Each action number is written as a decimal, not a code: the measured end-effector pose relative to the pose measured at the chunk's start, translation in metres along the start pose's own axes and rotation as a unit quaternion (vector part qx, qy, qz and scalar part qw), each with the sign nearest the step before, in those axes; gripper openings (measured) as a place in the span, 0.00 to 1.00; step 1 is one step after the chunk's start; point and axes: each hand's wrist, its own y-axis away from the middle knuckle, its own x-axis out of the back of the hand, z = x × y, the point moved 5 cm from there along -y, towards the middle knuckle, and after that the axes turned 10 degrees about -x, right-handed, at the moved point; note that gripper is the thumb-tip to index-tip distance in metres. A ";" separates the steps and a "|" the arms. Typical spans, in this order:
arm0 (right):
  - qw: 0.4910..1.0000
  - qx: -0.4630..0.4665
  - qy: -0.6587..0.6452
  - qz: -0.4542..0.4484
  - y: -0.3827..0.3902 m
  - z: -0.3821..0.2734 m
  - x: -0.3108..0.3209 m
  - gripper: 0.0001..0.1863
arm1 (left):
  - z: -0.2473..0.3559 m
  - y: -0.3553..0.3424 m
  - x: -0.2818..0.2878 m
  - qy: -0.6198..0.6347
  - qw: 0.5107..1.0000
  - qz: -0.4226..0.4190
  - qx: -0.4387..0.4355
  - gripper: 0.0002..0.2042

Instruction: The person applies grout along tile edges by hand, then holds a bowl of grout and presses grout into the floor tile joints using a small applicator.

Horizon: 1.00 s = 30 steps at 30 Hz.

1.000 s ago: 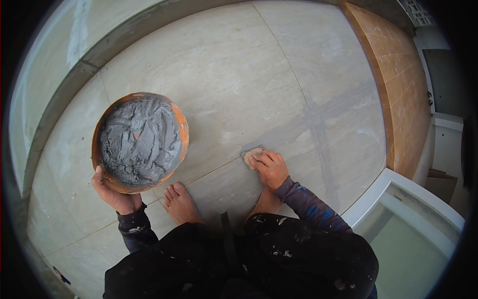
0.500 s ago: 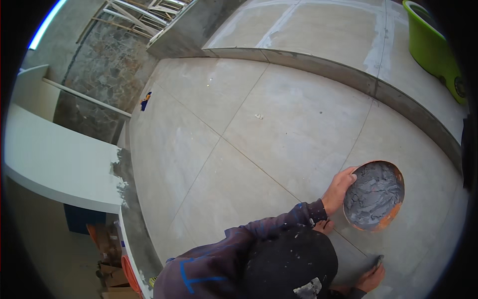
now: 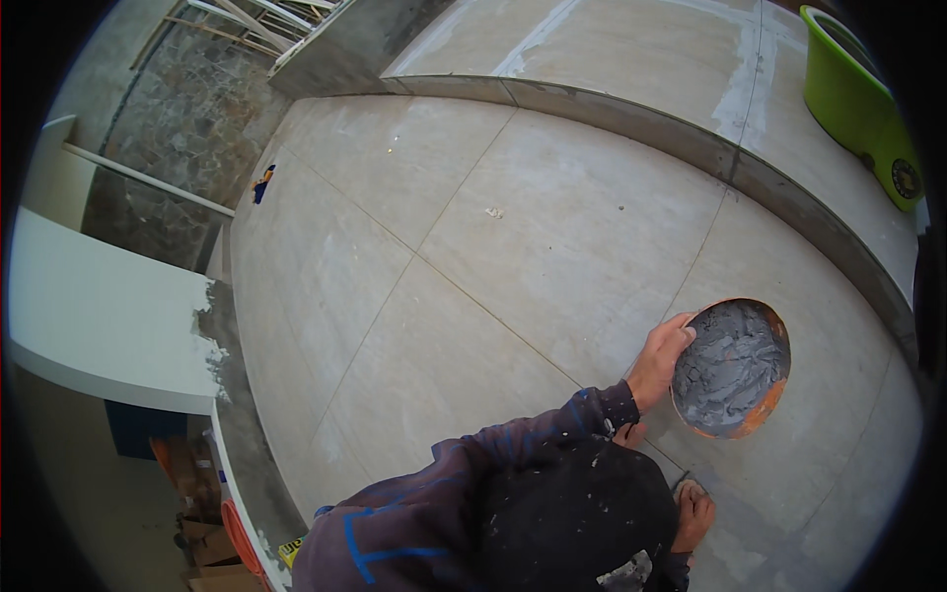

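over pale tiles (image 3: 572,217), left fingers (image 3: 675,327) pinch an orange bowl (image 3: 774,397), right fingers (image 3: 701,505) a pad (image 3: 685,484) (label (image 3: 906,180) on green tub (image 3: 846,107) illegible).

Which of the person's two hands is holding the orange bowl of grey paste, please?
The left hand, gripping the bowl at its edge; the right hand is down near the floor, apart from the bowl.

Head-worn fisheye view, looking down, hands (image 3: 660,365) lower right
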 end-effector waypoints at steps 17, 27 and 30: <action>0.986 -0.129 -0.109 0.005 -0.036 0.316 -0.037 0.20 | -0.310 -0.044 -0.123 0.018 0.994 0.106 0.021 0.25; 0.927 -0.320 0.035 0.194 -0.019 0.519 0.133 0.22 | -0.320 -0.058 -0.156 -0.005 0.988 0.152 0.013 0.23; 0.894 -0.366 0.116 0.232 -0.015 0.564 0.172 0.23 | -0.308 -0.054 -0.176 -0.007 0.988 0.149 0.025 0.24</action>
